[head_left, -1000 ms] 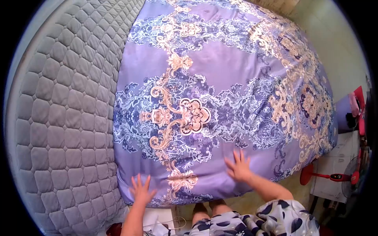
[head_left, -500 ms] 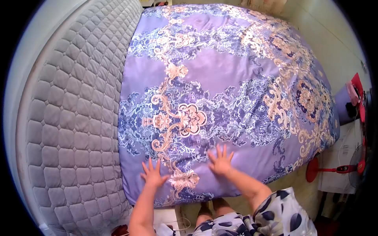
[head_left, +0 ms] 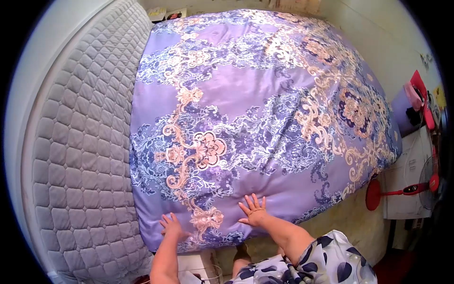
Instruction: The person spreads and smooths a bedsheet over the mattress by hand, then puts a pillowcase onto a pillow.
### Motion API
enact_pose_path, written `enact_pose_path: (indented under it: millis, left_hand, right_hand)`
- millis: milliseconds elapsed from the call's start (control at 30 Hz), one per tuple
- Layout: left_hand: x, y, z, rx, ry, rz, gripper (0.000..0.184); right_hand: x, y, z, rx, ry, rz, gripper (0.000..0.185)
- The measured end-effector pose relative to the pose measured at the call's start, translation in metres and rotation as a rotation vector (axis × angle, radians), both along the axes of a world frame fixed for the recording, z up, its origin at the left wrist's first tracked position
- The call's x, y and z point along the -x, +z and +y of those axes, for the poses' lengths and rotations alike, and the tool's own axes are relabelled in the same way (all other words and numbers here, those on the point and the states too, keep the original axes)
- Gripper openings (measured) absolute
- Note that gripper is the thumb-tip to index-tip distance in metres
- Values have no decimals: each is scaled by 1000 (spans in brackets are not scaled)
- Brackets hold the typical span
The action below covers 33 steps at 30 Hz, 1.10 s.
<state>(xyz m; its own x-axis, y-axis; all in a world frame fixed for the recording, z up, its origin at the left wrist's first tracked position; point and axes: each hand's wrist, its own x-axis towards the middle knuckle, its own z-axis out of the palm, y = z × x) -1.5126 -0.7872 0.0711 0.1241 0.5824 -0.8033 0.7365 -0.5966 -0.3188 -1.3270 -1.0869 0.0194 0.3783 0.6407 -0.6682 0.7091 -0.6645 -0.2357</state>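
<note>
A purple patterned cover with blue and gold ornaments lies spread over the bed. Near its front left corner my left hand rests on the fabric, fingers apart. To the right, my right hand presses on the cover close to its near edge, with its fingers spread. Neither hand holds anything. Small folds run through the fabric beyond my right hand.
A grey quilted headboard borders the bed on the left. At the right stand a red fan, a white cabinet and a purple container. Papers lie on a white surface below the bed's edge.
Both hands have moved back toward the near edge of the cover. My right hand was farther right at first. Creases now show beyond it, and the view has shifted.
</note>
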Motion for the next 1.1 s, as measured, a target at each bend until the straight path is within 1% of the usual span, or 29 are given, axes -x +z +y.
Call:
enact_pose_path:
  millis: [33,100,167,200,233,300,333,367,433,467,533,567,600,633,667,700,733,767,800,833,867,900,933,967,1000,1033,1067,1100]
  left_hand:
    - [-11,-10,-3,-46,-3,48,122]
    - [-42,-42,7,116,-46,144,109]
    - [-84,-36,-21,136,-105,-4,100]
    - [-106,-10,-57,75,-135,-201,98]
    - [-125,3,-94,14,-162,-395,96]
    - [-156,-8,-161,11,-125,-609,103]
    - [-175,-15,-195,16,-107,-718,107]
    - [-194,-20,-228,28,-13,-664,111]
    - [-231,-31,-290,51,162,-544,121]
    - [-253,-34,-321,31,181,-516,125]
    - [-288,-32,-372,-14,211,-454,133]
    - [-304,-35,-395,-17,190,-454,136]
    - [-320,-33,-417,9,165,-461,136]
    - [-338,-26,-441,27,140,-461,136]
    - [-354,-19,-461,39,114,-461,137]
    - [-368,-15,-481,74,105,-460,137]
    - [-387,-12,-500,108,93,-467,138]
    - [-406,-9,-516,120,137,-451,138]
    - [-427,-9,-533,133,194,-441,138]
    - [-448,-12,-546,142,254,-436,139]
    - [-466,-15,-557,146,324,-435,140]
    - [-480,-16,-571,137,336,-409,141]
    - [-496,-17,-586,130,349,-386,142]
    - [-508,-19,-591,125,356,-360,143]
    - [-513,-22,-592,106,379,-335,144]
    - [-516,-26,-595,92,395,-311,144]
    - [-523,-29,-596,82,408,-292,145]
    - [-526,-26,-594,110,413,-273,148]
  right_hand:
    - [-1,1,1,-2,0,13,84]
    - [-8,12,1,7,0,72,85]
    - [-14,29,-1,-42,31,73,81]
    - [-19,34,-5,-68,51,77,80]
    - [-33,39,-12,-140,176,67,75]
    - [-73,44,-31,-288,427,36,67]
    - [-94,14,-50,-427,416,-129,60]
    - [-114,-13,-75,-555,393,-291,54]
    - [-203,-7,-162,-647,141,-196,48]
    - [-250,-5,-219,-619,31,-261,46]
    - [-324,-4,-376,-311,-261,-553,42]
    - [-349,1,-462,-96,-395,-692,41]
    - [-364,16,-544,144,-515,-775,42]
    - [-378,64,-598,334,-1041,-442,48]
    - [-371,121,-624,630,-1132,-467,46]
    - [-353,65,-753,798,-1020,-272,41]
    - [-337,23,-865,925,-883,-71,37]
    - [-314,23,-905,838,-1206,-226,35]
    - [-303,63,-881,767,-1178,-220,33]
    - [-287,56,-887,561,-1275,-408,31]
    - [-276,43,-884,266,-1354,-477,30]
    - [-275,36,-856,254,-1310,-588,31]
    - [-272,8,-849,54,-1305,-674,32]
    - [-283,35,-788,2,-1283,-559,42]
    - [-284,39,-747,-274,-1170,-618,41]
    - [-294,47,-711,-412,-970,-673,38]
    - [-309,60,-672,-550,-896,-614,37]
    - [-320,71,-638,-668,-784,-604,39]
